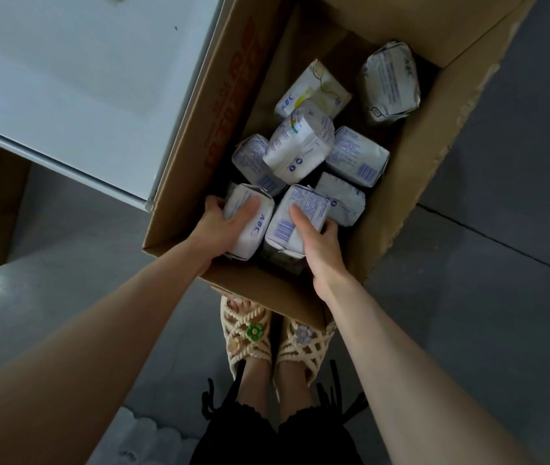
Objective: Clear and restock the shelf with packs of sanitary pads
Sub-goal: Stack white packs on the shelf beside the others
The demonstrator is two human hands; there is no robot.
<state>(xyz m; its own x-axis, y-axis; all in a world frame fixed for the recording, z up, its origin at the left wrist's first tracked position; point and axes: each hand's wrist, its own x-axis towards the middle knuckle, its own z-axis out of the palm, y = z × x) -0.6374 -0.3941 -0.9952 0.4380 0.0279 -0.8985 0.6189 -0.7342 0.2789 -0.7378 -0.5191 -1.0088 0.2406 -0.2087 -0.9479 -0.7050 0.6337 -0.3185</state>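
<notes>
as left hand (219, 227), right hand (321, 250) grip two, packs (300, 146) in box (408, 176)

one cardboard box (179, 182) holds eight packs of pads (299, 146) that i can count; maybe a ninth lies underneath. the left hand (230, 226) and the right hand (320, 250) grip one pack each. two sandals (250, 333).

packs (300, 146) piled in box (186, 156), box on floor (502, 297), shelf (82, 78) left of box
</notes>
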